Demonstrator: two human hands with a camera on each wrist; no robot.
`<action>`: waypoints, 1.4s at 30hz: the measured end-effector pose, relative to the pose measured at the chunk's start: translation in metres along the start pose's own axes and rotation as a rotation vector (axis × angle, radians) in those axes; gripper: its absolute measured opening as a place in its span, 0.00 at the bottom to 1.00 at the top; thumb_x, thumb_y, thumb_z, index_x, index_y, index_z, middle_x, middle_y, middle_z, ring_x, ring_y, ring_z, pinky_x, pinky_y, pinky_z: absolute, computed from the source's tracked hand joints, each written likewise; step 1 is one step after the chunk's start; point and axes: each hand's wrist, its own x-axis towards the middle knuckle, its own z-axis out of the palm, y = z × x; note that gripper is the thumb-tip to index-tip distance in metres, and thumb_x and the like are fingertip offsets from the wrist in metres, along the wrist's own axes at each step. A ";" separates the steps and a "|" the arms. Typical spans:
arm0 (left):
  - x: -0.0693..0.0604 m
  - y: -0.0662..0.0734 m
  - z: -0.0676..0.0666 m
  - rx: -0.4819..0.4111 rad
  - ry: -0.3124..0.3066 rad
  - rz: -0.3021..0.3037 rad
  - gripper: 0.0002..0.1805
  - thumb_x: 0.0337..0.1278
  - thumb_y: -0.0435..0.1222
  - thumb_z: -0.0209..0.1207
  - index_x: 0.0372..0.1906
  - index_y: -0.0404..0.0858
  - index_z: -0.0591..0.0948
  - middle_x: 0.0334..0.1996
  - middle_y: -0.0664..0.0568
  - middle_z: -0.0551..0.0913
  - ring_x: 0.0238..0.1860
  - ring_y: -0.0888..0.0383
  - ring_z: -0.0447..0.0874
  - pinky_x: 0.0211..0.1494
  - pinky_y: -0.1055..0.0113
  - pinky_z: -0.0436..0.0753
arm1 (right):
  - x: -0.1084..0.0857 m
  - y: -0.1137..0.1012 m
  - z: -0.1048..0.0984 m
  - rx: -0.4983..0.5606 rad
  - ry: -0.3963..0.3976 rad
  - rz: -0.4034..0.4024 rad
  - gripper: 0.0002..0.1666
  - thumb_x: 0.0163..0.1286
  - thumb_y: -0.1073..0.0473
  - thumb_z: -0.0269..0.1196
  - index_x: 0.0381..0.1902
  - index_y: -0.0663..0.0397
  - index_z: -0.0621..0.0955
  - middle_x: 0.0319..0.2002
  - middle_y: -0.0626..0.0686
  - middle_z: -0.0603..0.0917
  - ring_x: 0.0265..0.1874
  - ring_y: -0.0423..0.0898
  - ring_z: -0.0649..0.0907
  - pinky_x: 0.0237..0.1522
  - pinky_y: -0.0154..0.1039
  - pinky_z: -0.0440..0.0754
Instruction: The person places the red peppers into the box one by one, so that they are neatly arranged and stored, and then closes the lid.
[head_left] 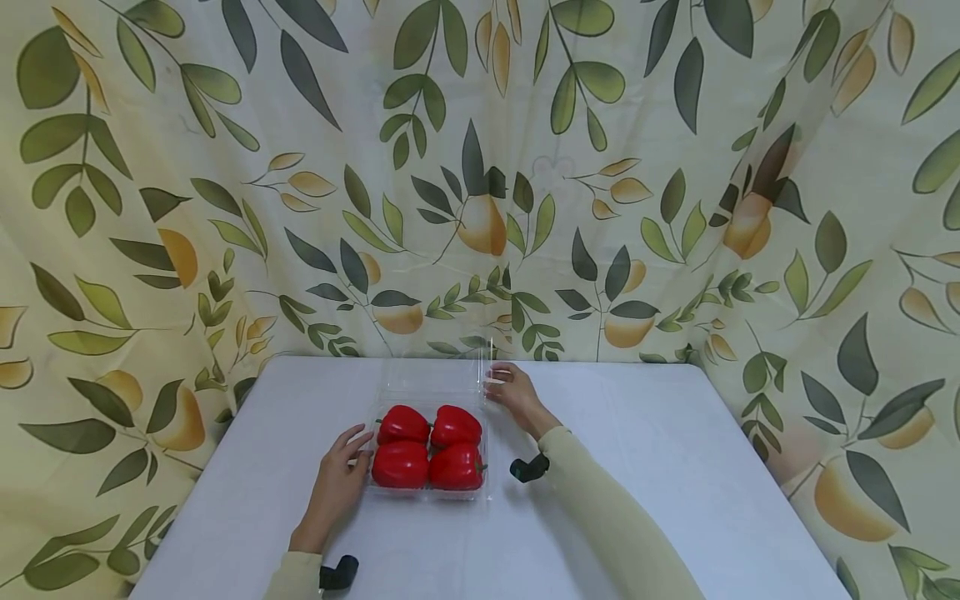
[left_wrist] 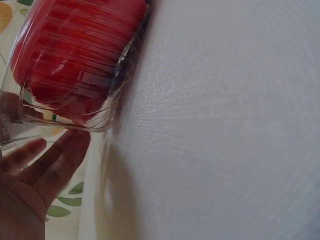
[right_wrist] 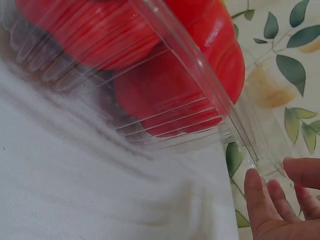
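Several red bell peppers [head_left: 429, 450] sit in a clear plastic clamshell container [head_left: 465, 494] on the table. Its transparent lid [head_left: 431, 375] is raised at the back, swung away from the peppers. My left hand [head_left: 341, 479] is at the container's left side, its fairly straight fingertips touching the clear wall, as the left wrist view shows. At the back right, my right hand [head_left: 517, 400] pinches the lid's edge close to the hinge; thumb and fingers lie on either side of the plastic in the right wrist view.
A white cloth covers the table [head_left: 637, 433]. Behind and on both sides hangs a leaf-and-fruit patterned curtain [head_left: 480, 208]. Black wrist cameras protrude from both sleeves, the right one [head_left: 529, 468] standing just right of the container.
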 end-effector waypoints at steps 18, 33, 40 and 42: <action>0.000 0.002 0.001 0.002 -0.011 -0.024 0.19 0.65 0.32 0.57 0.60 0.36 0.79 0.67 0.44 0.73 0.48 0.50 0.87 0.47 0.63 0.88 | -0.008 -0.007 -0.004 0.067 -0.034 -0.013 0.19 0.70 0.68 0.58 0.58 0.57 0.73 0.63 0.60 0.75 0.64 0.60 0.77 0.54 0.44 0.85; -0.002 0.006 0.005 0.006 -0.029 -0.066 0.20 0.67 0.35 0.57 0.61 0.38 0.79 0.68 0.46 0.72 0.51 0.50 0.86 0.50 0.62 0.88 | -0.006 -0.009 -0.011 0.064 -0.055 -0.025 0.22 0.71 0.69 0.57 0.61 0.61 0.72 0.65 0.60 0.74 0.64 0.57 0.78 0.54 0.43 0.85; -0.003 0.005 0.007 0.002 -0.020 -0.050 0.20 0.66 0.34 0.58 0.61 0.37 0.79 0.68 0.45 0.73 0.51 0.50 0.86 0.49 0.62 0.88 | -0.007 -0.008 -0.011 0.060 -0.068 -0.053 0.16 0.70 0.69 0.57 0.55 0.60 0.74 0.67 0.64 0.72 0.64 0.58 0.77 0.55 0.43 0.84; -0.003 0.005 0.007 0.001 -0.018 -0.048 0.20 0.66 0.34 0.58 0.61 0.37 0.79 0.68 0.45 0.73 0.50 0.50 0.86 0.49 0.62 0.88 | -0.007 -0.009 -0.012 0.050 -0.068 -0.058 0.15 0.70 0.69 0.58 0.54 0.61 0.74 0.67 0.63 0.73 0.64 0.58 0.77 0.55 0.42 0.84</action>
